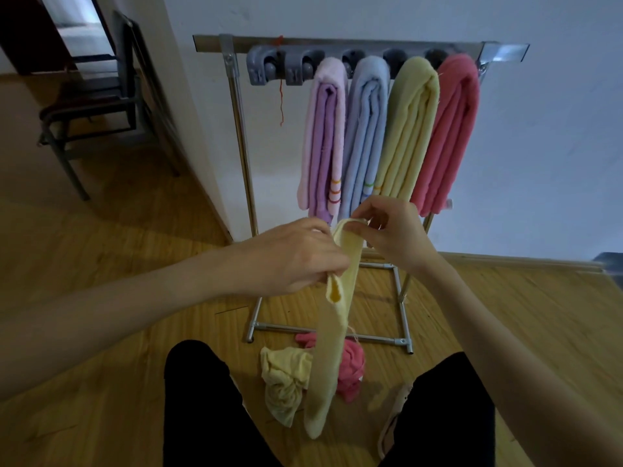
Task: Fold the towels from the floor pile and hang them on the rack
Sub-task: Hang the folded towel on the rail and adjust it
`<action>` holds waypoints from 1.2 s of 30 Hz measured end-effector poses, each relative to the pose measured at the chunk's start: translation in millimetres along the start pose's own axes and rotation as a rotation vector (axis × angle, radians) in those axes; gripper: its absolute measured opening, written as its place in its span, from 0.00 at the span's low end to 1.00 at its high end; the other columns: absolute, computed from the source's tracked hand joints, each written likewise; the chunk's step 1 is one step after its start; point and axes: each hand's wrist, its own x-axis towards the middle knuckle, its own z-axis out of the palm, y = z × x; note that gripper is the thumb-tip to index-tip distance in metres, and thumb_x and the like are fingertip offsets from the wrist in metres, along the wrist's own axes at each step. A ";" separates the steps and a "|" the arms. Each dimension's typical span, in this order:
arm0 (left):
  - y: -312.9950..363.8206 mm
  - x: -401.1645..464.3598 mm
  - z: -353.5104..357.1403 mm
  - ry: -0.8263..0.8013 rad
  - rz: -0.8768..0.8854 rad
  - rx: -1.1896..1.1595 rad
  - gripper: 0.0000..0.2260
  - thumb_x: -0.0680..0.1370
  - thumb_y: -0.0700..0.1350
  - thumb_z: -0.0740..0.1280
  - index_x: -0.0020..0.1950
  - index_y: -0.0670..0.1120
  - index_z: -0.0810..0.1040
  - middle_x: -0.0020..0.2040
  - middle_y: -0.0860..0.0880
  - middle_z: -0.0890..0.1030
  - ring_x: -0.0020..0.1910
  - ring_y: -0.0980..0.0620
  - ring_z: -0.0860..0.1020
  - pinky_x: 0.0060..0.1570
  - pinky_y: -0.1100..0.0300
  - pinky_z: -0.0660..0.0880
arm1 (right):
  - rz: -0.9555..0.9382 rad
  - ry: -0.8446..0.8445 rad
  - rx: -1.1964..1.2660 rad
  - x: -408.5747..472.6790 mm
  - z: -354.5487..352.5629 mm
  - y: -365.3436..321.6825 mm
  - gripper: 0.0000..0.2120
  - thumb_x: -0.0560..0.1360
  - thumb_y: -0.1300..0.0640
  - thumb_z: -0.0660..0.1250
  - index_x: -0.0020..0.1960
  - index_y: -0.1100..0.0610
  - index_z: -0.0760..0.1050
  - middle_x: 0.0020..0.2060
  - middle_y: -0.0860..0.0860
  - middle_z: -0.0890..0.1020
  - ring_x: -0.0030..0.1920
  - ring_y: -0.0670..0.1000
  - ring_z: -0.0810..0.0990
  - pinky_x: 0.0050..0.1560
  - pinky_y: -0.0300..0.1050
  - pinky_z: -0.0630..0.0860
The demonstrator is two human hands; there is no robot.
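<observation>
A pale yellow towel [328, 348] hangs in a long narrow strip in front of me. My left hand [293, 256] grips its upper part from the left, and my right hand [391, 230] pinches its top edge from the right. Behind them stands the metal rack [236, 106] with folded purple [323, 136], blue [362, 136], yellow [406, 129] and pink [446, 129] towels hung side by side. On the floor below lie a crumpled yellow towel [283, 379] and a pink towel [352, 369].
Grey hooks [269, 65] at the rack's left end hold nothing. A dark chair [97, 96] stands at the back left by a wall corner. My black-clad legs [199, 406] flank the floor pile. The floor is wood; the rack's base bars [337, 333] lie near the pile.
</observation>
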 end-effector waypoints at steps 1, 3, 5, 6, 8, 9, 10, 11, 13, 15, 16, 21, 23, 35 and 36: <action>-2.7 0.5 1.2 0.020 -0.043 0.013 0.11 0.78 0.47 0.55 0.44 0.47 0.75 0.39 0.51 0.79 0.40 0.53 0.76 0.54 0.55 0.67 | 0.022 -0.003 0.037 0.7 -0.3 -1.8 0.06 0.70 0.60 0.75 0.41 0.57 0.78 0.33 0.49 0.81 0.29 0.48 0.79 0.33 0.43 0.77; -8.6 0.7 5.7 0.097 -0.146 -0.006 0.12 0.78 0.51 0.55 0.45 0.48 0.76 0.39 0.54 0.78 0.39 0.55 0.74 0.49 0.58 0.66 | 0.067 -0.014 0.153 0.6 -1.9 -6.7 0.07 0.70 0.62 0.74 0.41 0.62 0.77 0.31 0.54 0.81 0.27 0.52 0.80 0.30 0.47 0.79; -13.7 1.6 9.9 0.183 -0.239 -0.062 0.13 0.78 0.53 0.56 0.47 0.48 0.77 0.39 0.55 0.77 0.38 0.58 0.71 0.46 0.62 0.65 | 0.095 -0.017 0.259 -0.1 -4.9 -11.4 0.08 0.70 0.64 0.74 0.42 0.67 0.77 0.30 0.58 0.81 0.26 0.53 0.81 0.30 0.50 0.80; -15.6 2.3 11.4 0.220 -0.275 -0.086 0.13 0.78 0.54 0.57 0.47 0.48 0.77 0.39 0.57 0.76 0.38 0.60 0.69 0.45 0.64 0.63 | 0.093 -0.022 0.288 -0.5 -6.3 -13.5 0.08 0.70 0.64 0.74 0.43 0.69 0.77 0.30 0.61 0.81 0.26 0.54 0.81 0.30 0.50 0.81; -17.6 4.2 14.1 0.292 -0.323 -0.108 0.14 0.78 0.56 0.58 0.47 0.48 0.78 0.38 0.60 0.73 0.37 0.64 0.67 0.45 0.68 0.61 | 0.074 -0.047 0.311 -1.5 -8.9 -17.3 0.08 0.70 0.64 0.73 0.43 0.69 0.78 0.31 0.62 0.81 0.27 0.53 0.81 0.31 0.45 0.81; -17.7 4.8 15.4 0.325 -0.340 -0.106 0.14 0.78 0.56 0.59 0.46 0.48 0.78 0.38 0.60 0.72 0.37 0.65 0.66 0.45 0.69 0.60 | 0.068 -0.063 0.320 -2.1 -9.7 -18.9 0.08 0.70 0.64 0.73 0.44 0.69 0.79 0.31 0.62 0.82 0.28 0.52 0.81 0.32 0.43 0.81; -17.8 4.9 16.9 0.352 -0.355 -0.102 0.14 0.77 0.56 0.60 0.46 0.48 0.79 0.38 0.60 0.73 0.36 0.65 0.66 0.45 0.69 0.60 | 0.066 -0.078 0.326 -2.5 -10.4 -19.8 0.08 0.71 0.64 0.73 0.45 0.69 0.79 0.32 0.62 0.82 0.28 0.51 0.82 0.33 0.41 0.80; -17.6 5.0 18.3 0.374 -0.370 -0.099 0.14 0.77 0.57 0.60 0.46 0.48 0.79 0.38 0.59 0.75 0.37 0.63 0.68 0.44 0.68 0.60 | 0.063 -0.091 0.326 -2.7 -11.1 -20.5 0.08 0.71 0.63 0.72 0.46 0.68 0.79 0.33 0.61 0.82 0.29 0.51 0.82 0.34 0.41 0.80; -17.0 5.8 20.4 0.403 -0.395 -0.099 0.15 0.77 0.57 0.60 0.47 0.47 0.79 0.39 0.54 0.80 0.38 0.60 0.71 0.44 0.66 0.61 | 0.052 -0.114 0.326 -2.9 -12.7 -21.2 0.07 0.72 0.63 0.71 0.48 0.67 0.79 0.35 0.60 0.83 0.32 0.52 0.83 0.37 0.41 0.81; -16.2 6.8 21.6 0.425 -0.417 -0.103 0.16 0.77 0.57 0.60 0.48 0.46 0.79 0.40 0.52 0.81 0.39 0.59 0.72 0.45 0.69 0.61 | 0.035 -0.130 0.333 -3.5 -14.7 -22.2 0.07 0.74 0.64 0.69 0.49 0.67 0.79 0.38 0.59 0.84 0.35 0.53 0.84 0.39 0.42 0.82; -15.7 7.5 22.0 0.433 -0.427 -0.103 0.15 0.77 0.56 0.61 0.48 0.46 0.80 0.41 0.52 0.81 0.39 0.59 0.72 0.46 0.70 0.61 | 0.028 -0.132 0.336 -4.1 -15.6 -22.6 0.07 0.74 0.64 0.69 0.50 0.67 0.80 0.39 0.59 0.84 0.36 0.54 0.84 0.40 0.43 0.82; -13.8 13.8 24.7 0.481 -0.474 -0.087 0.11 0.77 0.53 0.65 0.49 0.47 0.80 0.39 0.54 0.81 0.37 0.59 0.74 0.43 0.62 0.66 | 0.000 -0.113 0.380 -8.2 -17.2 -24.4 0.08 0.75 0.68 0.67 0.53 0.66 0.79 0.42 0.60 0.84 0.40 0.56 0.84 0.44 0.44 0.81; -13.5 17.7 24.4 0.513 -0.500 -0.081 0.08 0.77 0.51 0.66 0.48 0.48 0.80 0.37 0.57 0.78 0.36 0.62 0.72 0.43 0.63 0.65 | -0.005 -0.103 0.383 -9.3 -18.5 -22.9 0.11 0.73 0.72 0.67 0.54 0.66 0.79 0.44 0.59 0.84 0.43 0.57 0.83 0.47 0.47 0.81; -11.3 35.8 13.6 0.566 -0.544 -0.093 0.10 0.77 0.53 0.66 0.50 0.48 0.81 0.39 0.56 0.80 0.36 0.60 0.73 0.46 0.69 0.62 | -0.060 0.110 0.276 -3.5 -19.1 -15.2 0.10 0.72 0.67 0.70 0.51 0.57 0.78 0.43 0.46 0.82 0.43 0.43 0.81 0.48 0.39 0.79; -11.8 35.4 9.6 0.553 -0.521 -0.072 0.11 0.77 0.53 0.65 0.51 0.47 0.81 0.40 0.55 0.81 0.36 0.59 0.74 0.45 0.69 0.62 | -0.069 0.119 0.237 0.0 -20.7 -12.9 0.10 0.73 0.67 0.70 0.52 0.57 0.78 0.43 0.45 0.82 0.43 0.43 0.80 0.48 0.40 0.79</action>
